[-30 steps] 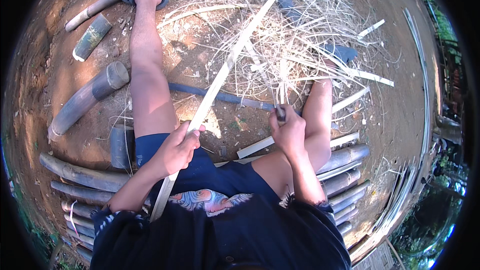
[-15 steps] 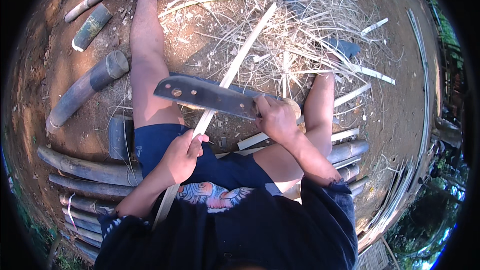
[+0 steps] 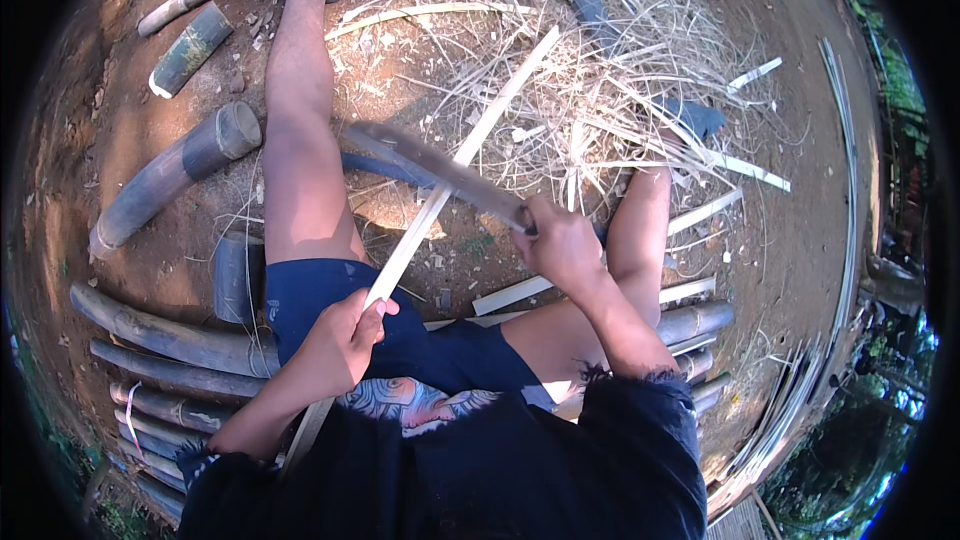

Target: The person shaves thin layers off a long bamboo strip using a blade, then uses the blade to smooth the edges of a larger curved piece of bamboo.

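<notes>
My left hand (image 3: 338, 348) is closed around a long pale bamboo strip (image 3: 418, 227), which slants from under my left forearm up to the right, over the ground. My right hand (image 3: 562, 248) grips a machete (image 3: 415, 155). Its handle is hidden in my fist. The blade is blurred by motion and seen nearly edge-on, pointing up and to the left. It crosses the strip well beyond my left fingers; whether the edge touches the strip I cannot tell. Below the blade, between my legs, lies a dark blue bar-like thing (image 3: 385, 168), partly covered.
Thin bamboo shavings (image 3: 640, 60) heap up at the far right, around my right foot. Bamboo poles (image 3: 180, 335) lie side by side beneath me. Thick bamboo pieces (image 3: 175, 175) rest at the left. Long split strips (image 3: 790, 410) lie along the right.
My left hand has drawn back toward me and slightly left with the bamboo strip. The machete blade has turned from broad face to nearly edge-on and blurs.
</notes>
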A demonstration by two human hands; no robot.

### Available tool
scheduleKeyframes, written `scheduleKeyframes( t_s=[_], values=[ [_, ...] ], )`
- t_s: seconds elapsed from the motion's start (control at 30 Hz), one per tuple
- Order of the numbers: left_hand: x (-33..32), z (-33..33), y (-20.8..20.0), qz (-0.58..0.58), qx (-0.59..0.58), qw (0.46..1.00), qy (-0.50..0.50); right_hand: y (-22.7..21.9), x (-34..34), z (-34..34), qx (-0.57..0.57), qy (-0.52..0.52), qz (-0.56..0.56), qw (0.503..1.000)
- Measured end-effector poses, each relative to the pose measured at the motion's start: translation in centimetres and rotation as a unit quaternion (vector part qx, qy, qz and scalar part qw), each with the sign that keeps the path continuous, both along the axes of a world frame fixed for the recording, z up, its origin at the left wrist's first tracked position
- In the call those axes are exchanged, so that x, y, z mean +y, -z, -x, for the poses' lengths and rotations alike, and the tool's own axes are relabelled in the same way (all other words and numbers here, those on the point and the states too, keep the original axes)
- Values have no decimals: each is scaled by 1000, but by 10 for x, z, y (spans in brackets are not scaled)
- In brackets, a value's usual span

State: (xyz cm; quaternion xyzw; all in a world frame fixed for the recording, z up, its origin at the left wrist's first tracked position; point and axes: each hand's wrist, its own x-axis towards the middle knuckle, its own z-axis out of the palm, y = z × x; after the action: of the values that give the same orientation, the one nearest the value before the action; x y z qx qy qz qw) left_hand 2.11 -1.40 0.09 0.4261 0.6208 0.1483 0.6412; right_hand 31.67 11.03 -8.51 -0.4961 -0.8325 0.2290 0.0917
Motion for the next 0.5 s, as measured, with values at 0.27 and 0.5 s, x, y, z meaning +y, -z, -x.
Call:
scheduleKeyframes(
  t_s=[0.27, 0.5],
  values=[
    [-4, 12, -35, 149, -20, 988, -39, 38, 32, -28, -109, 125, 39, 985],
    [-28, 22, -53, 101, -12, 995, 1, 65, 61, -41, -128, 189, 41, 973]
  ],
)
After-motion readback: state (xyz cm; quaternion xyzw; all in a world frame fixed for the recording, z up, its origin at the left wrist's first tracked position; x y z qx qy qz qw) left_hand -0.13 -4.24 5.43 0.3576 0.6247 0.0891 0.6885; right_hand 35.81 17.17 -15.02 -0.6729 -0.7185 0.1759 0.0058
